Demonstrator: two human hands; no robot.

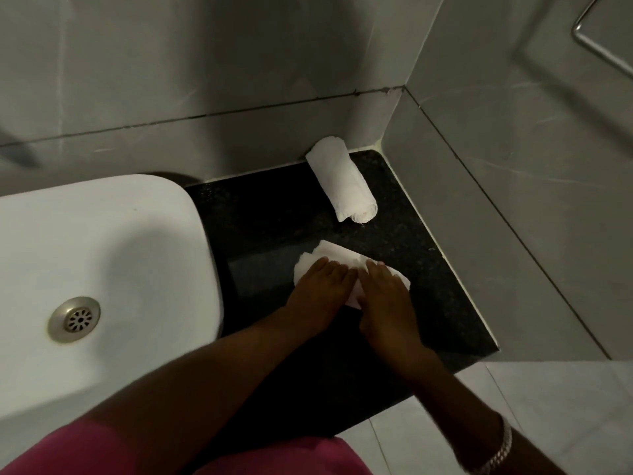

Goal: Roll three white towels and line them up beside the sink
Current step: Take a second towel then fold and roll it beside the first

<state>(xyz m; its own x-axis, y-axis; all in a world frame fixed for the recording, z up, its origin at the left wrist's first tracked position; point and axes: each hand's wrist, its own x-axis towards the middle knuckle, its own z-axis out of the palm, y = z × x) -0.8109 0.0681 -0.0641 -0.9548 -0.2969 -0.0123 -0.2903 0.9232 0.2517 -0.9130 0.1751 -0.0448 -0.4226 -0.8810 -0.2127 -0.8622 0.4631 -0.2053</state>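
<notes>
white towels: two in view — one rolled towel (pixel 341 181) lying beyond the hands, near the wall corner, and one flat towel (pixel 337 257) under both hands
rolled towels: one
towels not rolled: one
hands: two — left hand (pixel 322 286) and right hand (pixel 385 291), side by side, both palm-down on the flat towel
sinks: one white sink (pixel 102 255), to the left of the left hand
drains: one metal drain (pixel 74 318) in the sink basin
worktops: one dark worktop (pixel 267 214) beneath the hands
bracelets: one bracelet (pixel 496 450) on the right arm, nearer than the right hand
</notes>
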